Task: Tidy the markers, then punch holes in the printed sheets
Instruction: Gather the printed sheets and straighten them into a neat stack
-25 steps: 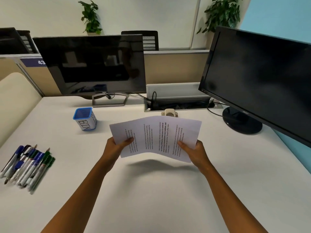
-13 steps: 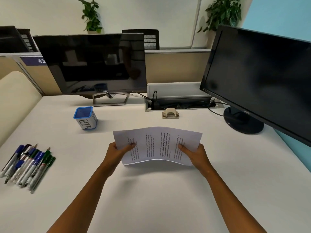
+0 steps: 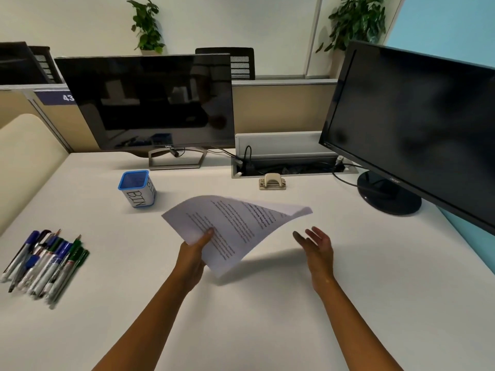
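Observation:
My left hand pinches the near left edge of the printed sheets, which hang tilted above the middle of the white desk. My right hand is open beside them on the right, fingers spread, touching nothing. Several markers and pens lie in a loose pile at the desk's left edge. A blue-rimmed cup marked BIN stands upright behind them. A small beige hole punch sits farther back, in front of the cable tray.
Two dark monitors stand at the back: one at the left, a larger one at the right on a round base. An open cable tray lies between them, with a cable running to the right monitor.
My right hand has let go of the sheets and moved out to the right. The sheets now hang from my left hand alone, tilted with the right corner raised.

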A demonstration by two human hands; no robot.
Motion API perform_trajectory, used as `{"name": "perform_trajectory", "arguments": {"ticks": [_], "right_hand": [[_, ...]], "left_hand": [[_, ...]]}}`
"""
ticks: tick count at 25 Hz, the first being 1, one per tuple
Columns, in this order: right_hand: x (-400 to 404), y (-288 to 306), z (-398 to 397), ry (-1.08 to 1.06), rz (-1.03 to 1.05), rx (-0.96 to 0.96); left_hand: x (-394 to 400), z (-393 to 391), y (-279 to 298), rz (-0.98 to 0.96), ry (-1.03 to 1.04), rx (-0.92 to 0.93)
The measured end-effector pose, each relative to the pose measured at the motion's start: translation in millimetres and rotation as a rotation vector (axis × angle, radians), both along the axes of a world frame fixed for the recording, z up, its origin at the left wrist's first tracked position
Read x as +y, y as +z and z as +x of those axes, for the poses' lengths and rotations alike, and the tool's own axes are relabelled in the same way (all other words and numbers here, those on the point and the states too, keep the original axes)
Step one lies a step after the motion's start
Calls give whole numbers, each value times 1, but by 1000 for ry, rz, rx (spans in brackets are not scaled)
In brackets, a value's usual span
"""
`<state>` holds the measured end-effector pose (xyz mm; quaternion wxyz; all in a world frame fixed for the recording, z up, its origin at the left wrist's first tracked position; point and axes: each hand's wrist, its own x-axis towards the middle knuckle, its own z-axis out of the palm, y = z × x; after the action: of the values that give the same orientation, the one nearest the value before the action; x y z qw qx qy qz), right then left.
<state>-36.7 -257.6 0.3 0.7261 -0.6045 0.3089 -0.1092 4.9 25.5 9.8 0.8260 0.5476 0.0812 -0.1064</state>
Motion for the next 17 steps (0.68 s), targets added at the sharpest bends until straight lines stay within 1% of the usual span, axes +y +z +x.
{"name": "perform_trajectory", "arguments": {"ticks": [1, 3, 5, 6, 8, 12, 15, 17], "right_hand": [[10, 0, 1, 29, 88, 2], [31, -2, 3, 177, 225, -39], [48, -1, 4, 276, 273, -127], [53, -2, 5, 269, 266, -159], [58, -3, 7, 214, 205, -172], [45, 2, 9, 215, 31, -147], [25, 8, 11, 243, -57, -115], [13, 13, 12, 302, -128, -75]], "left_hand": [[-8, -4, -1, -66, -3, 41], [-25, -14, -2, -149, -20, 114], [-43, -23, -3, -224, -3, 190], [-51, -26, -3, -250, 19, 233], [-60, -30, -5, -258, 59, 306], [-42, -23, -6, -220, 29, 337], [-11, -6, -4, -74, 9, 337], [6, 5, 4, 60, -61, 301]]}}
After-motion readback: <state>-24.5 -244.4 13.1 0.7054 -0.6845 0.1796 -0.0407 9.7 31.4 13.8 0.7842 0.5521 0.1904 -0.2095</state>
